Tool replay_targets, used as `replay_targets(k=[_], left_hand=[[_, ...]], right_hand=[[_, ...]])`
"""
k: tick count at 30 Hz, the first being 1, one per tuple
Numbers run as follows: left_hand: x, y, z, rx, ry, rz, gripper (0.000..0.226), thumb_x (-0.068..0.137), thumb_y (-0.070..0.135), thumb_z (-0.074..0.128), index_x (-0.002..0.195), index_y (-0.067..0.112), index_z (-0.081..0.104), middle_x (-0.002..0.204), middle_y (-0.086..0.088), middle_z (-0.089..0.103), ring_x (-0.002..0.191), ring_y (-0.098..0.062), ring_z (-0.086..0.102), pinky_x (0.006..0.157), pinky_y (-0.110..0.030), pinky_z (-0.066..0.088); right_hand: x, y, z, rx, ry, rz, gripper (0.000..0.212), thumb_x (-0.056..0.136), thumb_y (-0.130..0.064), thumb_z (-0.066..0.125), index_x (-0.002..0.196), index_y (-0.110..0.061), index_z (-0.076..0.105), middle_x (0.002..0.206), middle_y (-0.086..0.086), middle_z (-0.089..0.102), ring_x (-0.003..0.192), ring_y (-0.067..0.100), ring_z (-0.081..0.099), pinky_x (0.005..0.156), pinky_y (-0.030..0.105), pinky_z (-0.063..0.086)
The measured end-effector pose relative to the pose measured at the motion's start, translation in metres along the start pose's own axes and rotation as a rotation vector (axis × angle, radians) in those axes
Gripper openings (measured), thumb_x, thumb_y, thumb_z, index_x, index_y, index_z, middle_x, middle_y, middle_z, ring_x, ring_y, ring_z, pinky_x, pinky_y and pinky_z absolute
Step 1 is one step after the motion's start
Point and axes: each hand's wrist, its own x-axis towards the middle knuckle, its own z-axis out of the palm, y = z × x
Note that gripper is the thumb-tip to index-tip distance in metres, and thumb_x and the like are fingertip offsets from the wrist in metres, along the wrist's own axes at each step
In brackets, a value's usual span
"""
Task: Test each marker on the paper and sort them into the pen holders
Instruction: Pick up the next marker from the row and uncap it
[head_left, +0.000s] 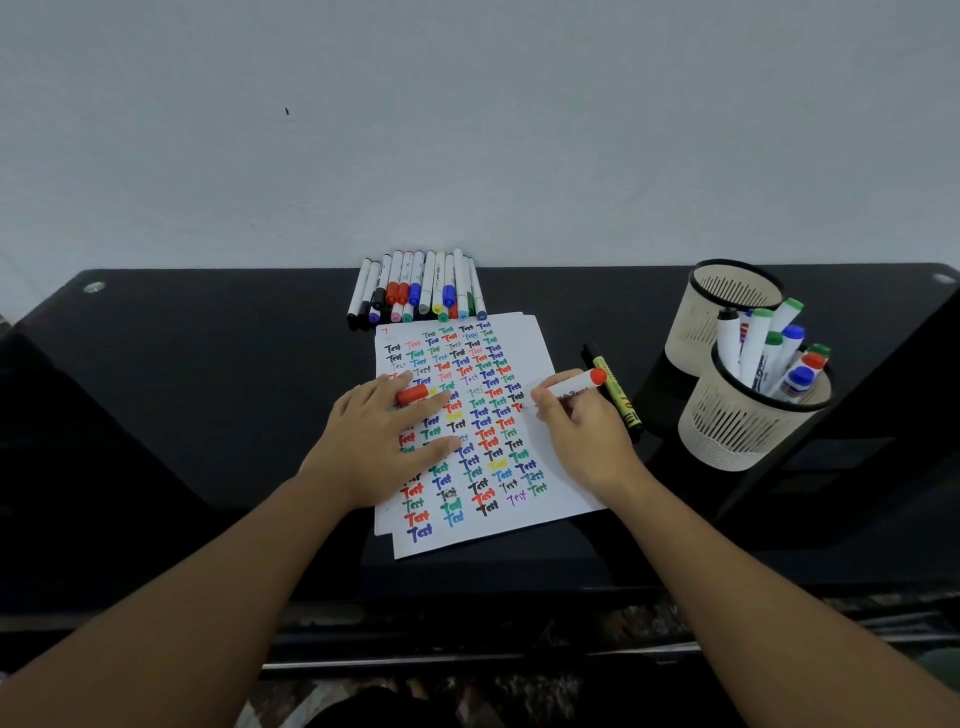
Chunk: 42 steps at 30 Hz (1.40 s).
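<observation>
A white paper (558, 470) covered with coloured "Test" words lies on the black table. My right hand (587, 431) grips a white marker with a red end (576, 385), its tip down at the paper's right side. My left hand (384, 436) lies flat on the paper with the red cap (413, 393) held between its fingers. A row of several markers (421, 286) lies behind the paper by the wall. Two beige mesh pen holders stand at the right: the near one (737, 426) holds several markers, the far one (727, 296) looks empty.
A yellow-and-black marker (615, 389) lies on the table just right of the paper, partly under my right hand. The black table (208, 364) ends at a grey wall behind. A dark block stands under the far holder.
</observation>
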Motion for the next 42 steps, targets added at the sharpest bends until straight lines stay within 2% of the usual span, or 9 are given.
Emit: replay_targets(k=[6, 9, 17, 24, 31, 35, 42], left_hand=[[-0.0011, 0.0008, -0.0003, -0.012, 0.01, 0.0, 0.076, 0.081, 0.094, 0.013, 0.15, 0.063, 0.015, 0.167, 0.009, 0.011, 0.154, -0.018, 0.006, 0.124, -0.048, 0.005], [-0.001, 0.0014, -0.0008, -0.008, 0.0, -0.005, 0.075, 0.082, 0.093, 0.014, 0.15, 0.064, 0.014, 0.168, 0.01, 0.01, 0.154, -0.018, 0.006, 0.124, -0.048, 0.004], [-0.0007, 0.0003, -0.0008, -0.01, -0.005, -0.001, 0.077, 0.08, 0.094, 0.013, 0.15, 0.063, 0.014, 0.168, 0.009, 0.01, 0.154, -0.019, 0.006, 0.125, -0.049, 0.005], [-0.001, 0.0011, -0.0006, -0.011, 0.006, -0.001, 0.076, 0.081, 0.094, 0.014, 0.151, 0.063, 0.015, 0.167, 0.01, 0.012, 0.153, -0.018, 0.007, 0.124, -0.048, 0.005], [-0.0007, 0.0007, -0.0007, -0.007, 0.004, 0.001, 0.076, 0.082, 0.093, 0.014, 0.151, 0.062, 0.014, 0.167, 0.009, 0.011, 0.153, -0.018, 0.006, 0.124, -0.048, 0.004], [-0.0005, 0.0012, -0.0014, -0.01, 0.009, 0.0, 0.075, 0.082, 0.092, 0.016, 0.151, 0.062, 0.016, 0.167, 0.009, 0.012, 0.154, -0.019, 0.007, 0.124, -0.049, 0.005], [-0.0009, 0.0009, -0.0014, -0.02, 0.012, 0.004, 0.074, 0.083, 0.092, 0.017, 0.151, 0.062, 0.015, 0.167, 0.009, 0.011, 0.154, -0.019, 0.007, 0.124, -0.049, 0.005]], right_hand=[[-0.0018, -0.0007, -0.0011, 0.034, 0.021, 0.006, 0.026, 0.106, -0.041, 0.053, 0.1, -0.019, 0.065, 0.089, -0.003, 0.071, 0.083, 0.014, 0.069, 0.081, 0.048, 0.06], [-0.0022, -0.0015, -0.0011, 0.015, 0.031, 0.011, 0.032, 0.106, -0.041, 0.053, 0.099, -0.012, 0.066, 0.088, 0.002, 0.072, 0.083, 0.019, 0.07, 0.08, 0.05, 0.06], [-0.0022, -0.0032, -0.0019, -0.016, 0.021, 0.018, 0.036, 0.106, -0.043, 0.052, 0.101, -0.01, 0.065, 0.088, 0.001, 0.072, 0.081, 0.019, 0.07, 0.078, 0.049, 0.06], [-0.0026, -0.0022, -0.0023, 0.021, 0.037, 0.005, 0.026, 0.107, -0.039, 0.052, 0.1, -0.019, 0.065, 0.087, -0.004, 0.071, 0.081, 0.013, 0.068, 0.074, 0.039, 0.058], [-0.0033, -0.0028, -0.0022, -0.024, 0.022, 0.013, 0.037, 0.107, -0.042, 0.051, 0.101, -0.009, 0.065, 0.087, 0.005, 0.072, 0.08, 0.023, 0.07, 0.075, 0.048, 0.06], [-0.0027, -0.0019, -0.0021, -0.003, 0.03, 0.037, 0.038, 0.107, -0.042, 0.051, 0.1, -0.008, 0.065, 0.086, 0.001, 0.072, 0.078, 0.019, 0.069, 0.072, 0.044, 0.058], [-0.0018, -0.0013, -0.0011, 0.018, 0.025, 0.017, 0.031, 0.107, -0.041, 0.052, 0.102, -0.013, 0.064, 0.087, 0.0, 0.071, 0.08, 0.017, 0.069, 0.075, 0.044, 0.059]])
